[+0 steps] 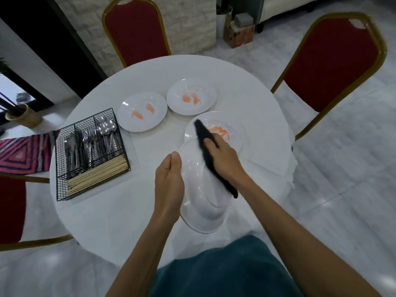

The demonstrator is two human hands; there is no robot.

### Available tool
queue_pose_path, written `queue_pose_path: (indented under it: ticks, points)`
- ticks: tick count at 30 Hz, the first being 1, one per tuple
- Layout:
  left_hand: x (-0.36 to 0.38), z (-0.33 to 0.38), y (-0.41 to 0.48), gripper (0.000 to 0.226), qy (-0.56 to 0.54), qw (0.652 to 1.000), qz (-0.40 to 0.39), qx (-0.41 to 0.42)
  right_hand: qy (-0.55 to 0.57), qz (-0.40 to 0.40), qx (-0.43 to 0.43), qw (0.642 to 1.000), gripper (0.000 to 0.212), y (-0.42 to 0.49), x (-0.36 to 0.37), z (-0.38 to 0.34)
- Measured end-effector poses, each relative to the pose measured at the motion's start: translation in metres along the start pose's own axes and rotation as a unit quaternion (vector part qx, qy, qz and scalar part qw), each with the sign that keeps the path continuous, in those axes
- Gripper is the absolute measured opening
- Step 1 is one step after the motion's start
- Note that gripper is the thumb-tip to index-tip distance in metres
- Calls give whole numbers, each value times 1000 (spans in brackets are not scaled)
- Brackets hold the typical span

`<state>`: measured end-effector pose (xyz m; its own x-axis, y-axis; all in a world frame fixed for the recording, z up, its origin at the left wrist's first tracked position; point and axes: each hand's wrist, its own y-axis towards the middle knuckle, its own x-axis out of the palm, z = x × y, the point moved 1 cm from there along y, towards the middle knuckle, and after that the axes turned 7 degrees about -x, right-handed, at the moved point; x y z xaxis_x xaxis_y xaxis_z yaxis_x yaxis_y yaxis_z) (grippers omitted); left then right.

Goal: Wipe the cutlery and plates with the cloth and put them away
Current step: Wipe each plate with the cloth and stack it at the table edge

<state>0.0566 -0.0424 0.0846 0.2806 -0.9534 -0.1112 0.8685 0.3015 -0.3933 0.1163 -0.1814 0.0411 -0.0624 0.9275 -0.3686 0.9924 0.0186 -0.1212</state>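
While left hand grips one plate | three smeared plates | one cloth

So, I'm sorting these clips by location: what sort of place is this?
Probably a restaurant or banquet-hall dining room: a white-clothed round table, red padded chairs with gold frames around it, and a wire caddy stocked with many forks, spoons and chopsticks.

head view | worn high | faces down-forward | close over table
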Motion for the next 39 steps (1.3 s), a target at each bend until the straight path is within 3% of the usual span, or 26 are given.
queue_pose_path:
  ticks: [4,7,9,12,14,16,19,22,24,26,28,31,34,37,39]
  points:
    - [-25,5,6,36,-84,995,27,-39,144,6,187,972,45,-4,-15,37]
    - [-38,4,16,33,-141,986,60,-70,198,30,211,957,43,-24,-9,43]
    - [-44,-4,23,32,-121,987,76,-79,184,79,187,962,49,-28,-7,39]
    - [-57,-24,36,25,85,991,82,-64,122,136,103,978,57,-29,-11,23]
    - [-65,-28,37,38,203,976,42,-65,33,134,14,990,49,-34,-10,6]
    - [-65,-25,32,55,216,975,6,-51,-74,109,-83,988,38,-45,-2,-15]
    - [-57,-4,17,82,131,983,-68,-110,-192,85,-236,949,35,-63,23,-38]
    - [-66,14,15,68,-60,971,-99,-209,-216,31,-323,921,29,-88,51,-47]
    - [-77,16,16,69,-127,952,-128,-246,-213,-11,-354,911,29,-105,65,-51]
    - [-86,11,14,60,-174,941,-131,-258,-174,-83,-308,932,32,-115,75,-62]
    - [-95,4,11,55,-203,931,-121,-280,-114,-175,-211,955,35,-116,85,-77]
    - [-103,-9,13,55,-215,939,-91,-253,-70,-247,-130,958,44,-105,98,-84]
    - [-102,-14,11,56,-247,935,-106,-231,-89,-240,-158,954,58,-81,111,-72]
    - [-100,-19,5,62,-288,913,-163,-238,-228,-187,-184,938,63,-53,114,-44]
    - [-104,-24,1,62,-280,918,-161,-232,-302,-131,-174,928,65,-37,107,-29]
